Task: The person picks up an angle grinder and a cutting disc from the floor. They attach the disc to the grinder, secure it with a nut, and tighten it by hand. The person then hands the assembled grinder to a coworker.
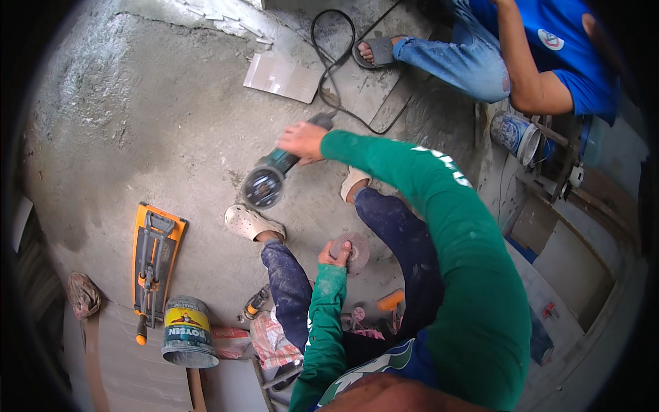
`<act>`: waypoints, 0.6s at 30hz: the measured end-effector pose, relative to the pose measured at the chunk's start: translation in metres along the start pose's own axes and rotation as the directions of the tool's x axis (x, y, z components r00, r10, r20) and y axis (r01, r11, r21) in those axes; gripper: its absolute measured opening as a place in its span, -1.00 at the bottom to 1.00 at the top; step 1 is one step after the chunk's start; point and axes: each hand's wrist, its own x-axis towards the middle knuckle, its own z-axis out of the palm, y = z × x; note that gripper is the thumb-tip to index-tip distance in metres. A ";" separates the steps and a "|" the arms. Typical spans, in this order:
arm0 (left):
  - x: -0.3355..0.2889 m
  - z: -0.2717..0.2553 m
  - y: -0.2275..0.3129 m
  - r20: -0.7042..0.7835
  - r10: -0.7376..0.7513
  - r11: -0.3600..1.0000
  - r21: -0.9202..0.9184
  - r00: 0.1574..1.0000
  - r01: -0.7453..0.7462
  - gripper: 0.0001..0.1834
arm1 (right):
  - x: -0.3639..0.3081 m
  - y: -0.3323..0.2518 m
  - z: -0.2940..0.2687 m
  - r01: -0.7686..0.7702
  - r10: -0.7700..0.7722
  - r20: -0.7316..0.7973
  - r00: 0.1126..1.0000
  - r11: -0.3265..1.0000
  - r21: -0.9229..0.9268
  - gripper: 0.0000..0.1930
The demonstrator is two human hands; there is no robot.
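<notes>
My right hand [302, 141] is wrapped round the body of an angle grinder [280, 161], held out over the concrete floor. The grinder's round head [263, 187] points down and to the left, blurred, and its black cord [333, 86] runs off the far end. Between my legs, my left hand [333, 255] pinches a round reddish-brown abrasive disc [358, 254] by its edge. That disc is apart from the grinder. Both my arms wear green sleeves.
An orange-and-grey tile cutter [159, 254] lies at the left, near a paint bucket [187, 329]. A tile [280, 77] rests ahead, beside the looping cord. Another person [542, 55] sits at the far right, near a dirty bucket [515, 134]. Plastic bags [271, 338] lie by my left leg.
</notes>
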 end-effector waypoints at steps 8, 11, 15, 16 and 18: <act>0.003 -0.045 -0.008 -0.085 0.195 0.972 -0.119 0.977 -0.204 -0.59 | 0.227 -0.098 0.047 -0.275 0.285 -0.202 0.937 0.959 0.074 -0.44; 0.001 -0.058 -0.003 -0.129 0.181 0.970 -0.142 0.975 -0.199 -0.59 | 0.276 -0.117 0.060 -0.427 0.454 -0.267 0.850 0.891 0.156 -0.45; -0.005 -0.069 0.005 -0.117 0.150 0.974 -0.152 0.982 -0.167 -0.60 | 0.295 -0.116 0.081 -0.531 0.559 -0.326 0.762 0.828 0.180 -0.43; -0.009 -0.071 0.008 -0.117 0.138 0.976 -0.151 0.984 -0.155 -0.60 | 0.296 -0.120 0.085 -0.537 0.561 -0.340 0.755 0.826 0.172 -0.42; -0.008 -0.071 0.009 -0.112 0.131 0.979 -0.145 0.985 -0.146 -0.61 | 0.296 -0.117 0.093 -0.533 0.557 -0.342 0.756 0.829 0.170 -0.42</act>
